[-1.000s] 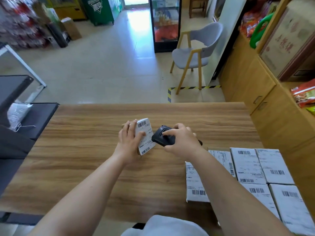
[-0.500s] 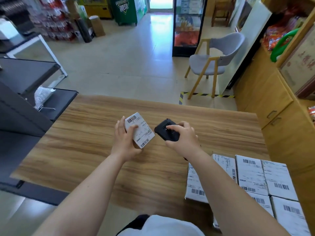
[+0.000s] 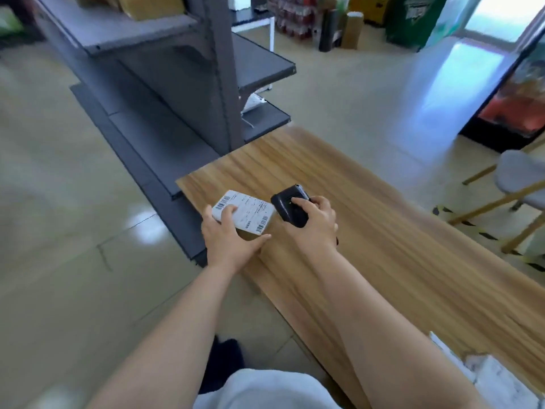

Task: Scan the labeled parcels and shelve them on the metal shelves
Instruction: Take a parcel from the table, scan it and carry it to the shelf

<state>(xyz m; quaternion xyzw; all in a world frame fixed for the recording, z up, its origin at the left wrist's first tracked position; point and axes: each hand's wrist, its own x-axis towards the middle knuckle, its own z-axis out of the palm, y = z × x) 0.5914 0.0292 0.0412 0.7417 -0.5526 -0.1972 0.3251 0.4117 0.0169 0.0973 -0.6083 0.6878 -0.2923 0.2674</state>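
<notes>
My left hand (image 3: 228, 239) grips a small white labeled parcel (image 3: 246, 214) by its near end, label and barcodes facing up, over the left corner of the wooden table (image 3: 383, 246). Just to its right my right hand (image 3: 315, 221) holds a black handheld scanner (image 3: 290, 206), thumb on top. The grey metal shelves (image 3: 182, 93) stand directly beyond the table's left end, several tiers visible. The edge of other white parcels (image 3: 495, 376) shows blurred at the bottom right of the table.
A plastic bag (image 3: 252, 103) lies on a lower shelf tier. A grey chair (image 3: 519, 184) with wooden legs stands at the right, behind yellow-black floor tape. A glass-door cooler (image 3: 513, 107) and stacked goods (image 3: 298, 16) line the far side. Tiled floor lies left.
The view has swung left toward the metal shelves, and the parcel stack slid to the frame's bottom right. The parcel in my left hand has tipped flatter, label up; the scanner stays beside it.
</notes>
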